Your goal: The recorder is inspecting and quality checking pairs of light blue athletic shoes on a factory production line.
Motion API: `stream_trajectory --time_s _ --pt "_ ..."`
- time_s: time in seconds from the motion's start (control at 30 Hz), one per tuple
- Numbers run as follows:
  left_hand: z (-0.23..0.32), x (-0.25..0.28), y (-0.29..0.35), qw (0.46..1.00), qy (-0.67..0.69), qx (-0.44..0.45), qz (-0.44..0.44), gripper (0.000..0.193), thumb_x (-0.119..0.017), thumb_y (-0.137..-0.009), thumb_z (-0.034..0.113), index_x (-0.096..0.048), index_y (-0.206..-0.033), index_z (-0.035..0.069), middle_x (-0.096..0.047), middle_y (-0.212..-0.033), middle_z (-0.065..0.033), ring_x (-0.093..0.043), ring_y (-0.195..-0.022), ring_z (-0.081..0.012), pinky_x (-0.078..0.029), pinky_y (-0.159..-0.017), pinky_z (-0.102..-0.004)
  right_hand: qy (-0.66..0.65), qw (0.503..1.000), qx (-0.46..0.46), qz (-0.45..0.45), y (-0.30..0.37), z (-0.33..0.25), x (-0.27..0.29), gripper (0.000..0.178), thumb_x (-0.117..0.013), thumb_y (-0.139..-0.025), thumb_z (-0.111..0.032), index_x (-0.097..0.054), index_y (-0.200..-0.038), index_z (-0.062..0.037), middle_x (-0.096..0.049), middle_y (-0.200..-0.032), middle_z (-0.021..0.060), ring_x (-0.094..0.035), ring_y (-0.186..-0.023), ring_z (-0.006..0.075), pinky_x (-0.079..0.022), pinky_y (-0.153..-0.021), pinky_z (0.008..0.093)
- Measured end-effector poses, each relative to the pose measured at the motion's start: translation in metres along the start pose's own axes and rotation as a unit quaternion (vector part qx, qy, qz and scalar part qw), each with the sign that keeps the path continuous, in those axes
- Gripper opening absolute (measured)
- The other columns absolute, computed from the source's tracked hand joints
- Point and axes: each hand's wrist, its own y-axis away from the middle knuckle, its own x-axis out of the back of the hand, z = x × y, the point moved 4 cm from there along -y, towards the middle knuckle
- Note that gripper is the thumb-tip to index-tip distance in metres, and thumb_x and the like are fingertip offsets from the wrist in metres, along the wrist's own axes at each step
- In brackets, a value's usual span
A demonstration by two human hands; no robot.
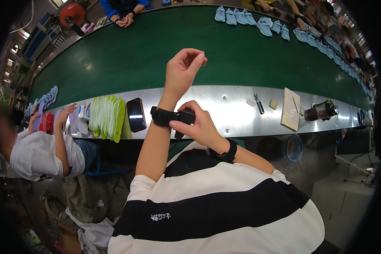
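Observation:
My left hand [183,70] is raised over the green belt, fingers curled in toward the thumb, and nothing shows in it. A black strap [161,117] circles my left wrist, with a small black box-shaped device [186,116] on it. My right hand [202,126] grips this device between thumb and fingers. Another black band [229,151] sits on my right wrist. Left of my left forearm, a dark-screened phone [136,115] lies on the metal ledge [211,101], beside a stack of lime-edged white insoles [108,116].
Light blue shoes [241,17] line the far side of the green belt [127,51]. On the ledge at right are a snipper-like tool [258,104], a beige block [273,104], a notepad [290,109] and a dark lantern-like object [321,111]. A co-worker [46,154] is at left; others are across.

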Motion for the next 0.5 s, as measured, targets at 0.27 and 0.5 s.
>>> stream_trajectory --time_s 0.27,0.5 --pt "-0.003 0.002 0.005 0.985 -0.173 -0.026 -0.009 0.019 -0.061 -0.094 0.015 -0.064 -0.101 -0.003 -0.068 -0.088 -0.0086 -0.066 -0.083 -0.0138 -0.052 -0.077 -0.0243 -0.030 0.999 -0.005 -0.012 0.000 0.012 0.002 0.047 -0.077 -0.081 -0.032 -0.051 -0.101 0.0012 -0.065 -0.078 0.0063 -0.063 -0.069 0.0082 -0.048 -0.059 0.0207" --pt "0.025 0.007 0.013 0.998 -0.005 -0.047 0.034 0.019 -0.054 -0.096 0.010 -0.060 -0.110 -0.001 -0.066 -0.089 -0.0083 -0.063 -0.081 -0.0129 -0.051 -0.077 -0.0261 -0.029 0.999 0.035 -0.016 -0.013 0.004 0.026 0.058 -0.071 -0.086 -0.035 -0.042 -0.125 -0.0032 -0.067 -0.093 0.0088 -0.061 -0.083 0.0117 -0.047 -0.075 0.0253"
